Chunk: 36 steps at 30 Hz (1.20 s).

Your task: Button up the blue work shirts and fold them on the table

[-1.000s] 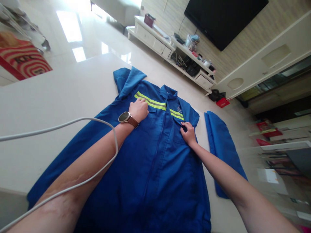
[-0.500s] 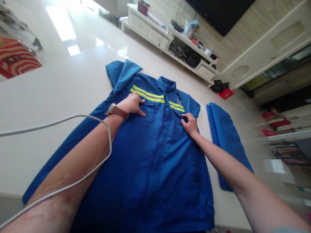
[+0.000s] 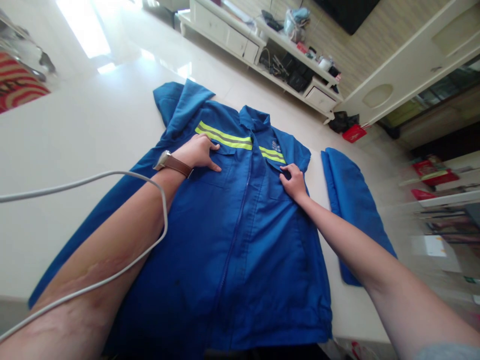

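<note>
A blue work jacket (image 3: 210, 225) lies front up on a white table, its collar at the far end. Yellow-and-grey reflective bands (image 3: 225, 137) cross its chest. My left hand (image 3: 197, 151), with a brown-strapped watch (image 3: 174, 164) on the wrist, rests by the chest pocket flap on the left. Its thumb is spread from the fingers, so it is open. On the other pocket flap lies my right hand (image 3: 293, 181), fingers bent, with a gap between thumb and forefinger. The jacket's left-side sleeve is folded over near the shoulder.
A folded blue cloth piece (image 3: 354, 205) lies right of the jacket on the table (image 3: 75, 130). A white cable (image 3: 86, 177) loops across my left forearm. Beyond the table stand a white cabinet (image 3: 221, 32) and a red striped bag (image 3: 20, 82).
The view has shifted slightly, so the jacket's collar and both hands appear a little higher. Both hands stay at the chest pockets, and the jacket lies much as before.
</note>
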Motion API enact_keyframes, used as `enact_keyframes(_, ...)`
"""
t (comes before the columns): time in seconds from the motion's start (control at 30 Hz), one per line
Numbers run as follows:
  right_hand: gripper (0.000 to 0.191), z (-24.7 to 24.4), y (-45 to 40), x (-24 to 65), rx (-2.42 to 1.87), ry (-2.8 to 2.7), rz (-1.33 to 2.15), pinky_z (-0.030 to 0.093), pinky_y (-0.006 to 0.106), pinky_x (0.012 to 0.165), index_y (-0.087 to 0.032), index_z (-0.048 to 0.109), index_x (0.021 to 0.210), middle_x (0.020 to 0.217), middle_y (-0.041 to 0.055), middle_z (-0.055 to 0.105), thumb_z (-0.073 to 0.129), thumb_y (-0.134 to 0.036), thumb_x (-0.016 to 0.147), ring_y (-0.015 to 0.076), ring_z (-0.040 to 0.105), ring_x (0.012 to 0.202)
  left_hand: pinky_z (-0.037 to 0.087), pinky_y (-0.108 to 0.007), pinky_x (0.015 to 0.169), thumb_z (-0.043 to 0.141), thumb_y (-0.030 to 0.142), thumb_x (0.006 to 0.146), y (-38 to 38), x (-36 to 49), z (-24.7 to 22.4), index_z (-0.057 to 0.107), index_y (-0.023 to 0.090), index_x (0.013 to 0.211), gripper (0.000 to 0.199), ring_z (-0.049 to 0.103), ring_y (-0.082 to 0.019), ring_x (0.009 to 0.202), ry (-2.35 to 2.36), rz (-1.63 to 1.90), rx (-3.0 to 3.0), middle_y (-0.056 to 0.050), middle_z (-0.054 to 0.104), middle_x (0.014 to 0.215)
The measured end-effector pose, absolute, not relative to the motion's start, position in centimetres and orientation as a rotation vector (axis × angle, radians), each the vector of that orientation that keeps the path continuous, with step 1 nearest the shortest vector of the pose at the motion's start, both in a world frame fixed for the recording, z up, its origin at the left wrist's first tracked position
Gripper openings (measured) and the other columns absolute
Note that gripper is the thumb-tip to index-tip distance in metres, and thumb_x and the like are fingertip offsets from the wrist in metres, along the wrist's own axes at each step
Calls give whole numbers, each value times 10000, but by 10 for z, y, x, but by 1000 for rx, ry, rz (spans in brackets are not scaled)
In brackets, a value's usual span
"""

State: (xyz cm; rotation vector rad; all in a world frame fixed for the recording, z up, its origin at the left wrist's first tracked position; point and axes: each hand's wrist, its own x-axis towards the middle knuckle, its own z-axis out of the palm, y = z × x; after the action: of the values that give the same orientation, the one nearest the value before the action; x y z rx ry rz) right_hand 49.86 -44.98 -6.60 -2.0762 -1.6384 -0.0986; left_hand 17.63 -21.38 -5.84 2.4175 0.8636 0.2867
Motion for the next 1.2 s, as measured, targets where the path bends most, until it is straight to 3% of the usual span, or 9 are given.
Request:
enact_keyframes(0.37, 196, -68, -446, 501, -2093, -1659, -132, 463, 420, 972, -212, 664, 1015, 1102, 97, 691, 556, -307, 881, 279, 628, 1119, 299, -435, 1177, 937, 624, 553, -207, 174, -68, 624, 43, 1381, 1059, 431, -310, 1269, 846, 320, 2421, -144, 530, 1348)
enact_keyframes(0.67, 319, -56, -449, 480, -2385, -1855, -219, 337, 445, 1030, -160, 609, 1215, 1267, 160, 642, 446, -306, 983, 302, 532, 1187, 313, -479, 1208, 924, 420, 676, -210, 184, -71, 593, 83, 1414, 876, 429, -329, 1395, 941, 339, 2331, -162, 447, 1529)
enact_keyframes(0.77, 354, -29, -453, 448, -2549, -1912, -166, 267, 488, 1092, -133, 581, 1285, 1322, 190, 621, 418, -232, 986, 309, 501, 1225, 300, -483, 1228, 864, 316, 756, -249, 184, -43, 568, 157, 1445, 768, 376, -350, 1456, 1063, 383, 2439, -149, 461, 1543)
enact_keyframes(0.83, 358, -3, -467, 414, -2590, -1826, -128, 288, 478, 1086, -122, 583, 1286, 1351, 202, 603, 442, -209, 968, 308, 489, 1253, 312, -470, 1222, 756, 247, 843, -293, 170, -18, 533, 158, 1462, 664, 392, -328, 1447, 1076, 514, 2504, -157, 487, 1514)
enact_keyframes(0.93, 332, 29, -517, 348, -2489, -1725, 146, 364, 420, 1028, -162, 603, 1267, 1334, 162, 618, 458, -255, 984, 283, 508, 1248, 448, -410, 1094, 617, 218, 895, -375, 124, 11, 645, 183, 1241, 349, 551, -286, 1249, 1021, 520, 2488, -132, 610, 1288)
enact_keyframes(1.03, 191, 38, -589, 278, -2385, -1815, 295, 436, 332, 915, -248, 678, 1082, 1094, 49, 703, 613, -326, 921, 222, 601, 1074, 488, -375, 1002, 616, 181, 823, -458, 66, 20, 654, 212, 1008, 191, 608, -263, 1107, 831, 268, 2489, -91, 646, 1101)
enact_keyframes(1.1, 263, 31, -632, 239, -2292, -1814, 437, 450, 332, 913, -264, 671, 1087, 1154, 38, 676, 721, -366, 850, 226, 586, 1113, 511, -351, 928, 695, 179, 719, -503, 36, 18, 638, 210, 1015, 303, 636, -265, 1050, 726, -20, 2464, -87, 656, 1090)
enact_keyframes(1.2, 459, 17, -664, 199, -2312, -1882, 499, 466, 383, 938, -263, 658, 1146, 1259, 61, 629, 843, -371, 740, 269, 552, 1186, 487, -423, 983, 800, 229, 602, -546, 20, 15, 621, 212, 1184, 609, 590, -351, 1196, 725, -316, 2584, -138, 628, 1264)
